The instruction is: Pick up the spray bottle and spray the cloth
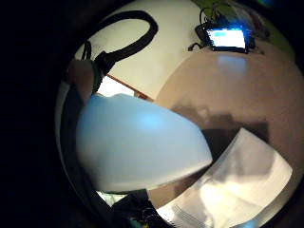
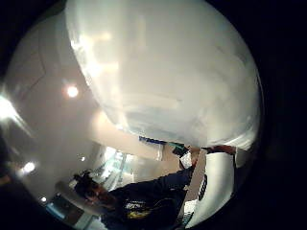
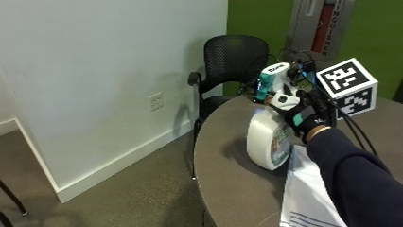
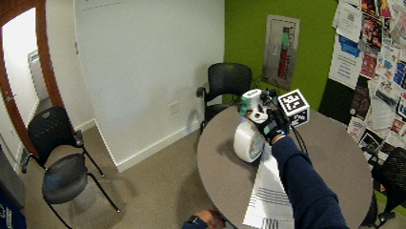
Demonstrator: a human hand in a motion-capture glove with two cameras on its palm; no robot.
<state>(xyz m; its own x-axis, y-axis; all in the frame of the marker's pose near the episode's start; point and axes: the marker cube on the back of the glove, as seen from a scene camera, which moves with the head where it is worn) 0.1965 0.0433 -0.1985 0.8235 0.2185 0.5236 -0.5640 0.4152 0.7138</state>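
Observation:
A white spray bottle [image 3: 269, 142] with a teal trigger head stands upright near the left edge of the round brown table [image 3: 230, 184]. I cannot tell whether its base touches the top. My gloved right hand [image 3: 302, 116] grips the bottle's neck just under the spray head, fingers curled round it. The bottle's white body [image 1: 137, 142] fills both palm views [image 2: 163, 72]. A white cloth [image 3: 308, 194] with thin stripes at one end lies flat on the table beside the bottle, under my forearm. The wide view shows the bottle [image 4: 247, 140], hand [image 4: 273, 125] and cloth [image 4: 273, 191] alike.
A black mesh chair [image 3: 230, 61] stands behind the table against the white wall. A small device with a lit screen [image 1: 228, 38] and cables sits at the table's far side. Two more black chairs [image 4: 60, 157] stand off to the left on the carpet.

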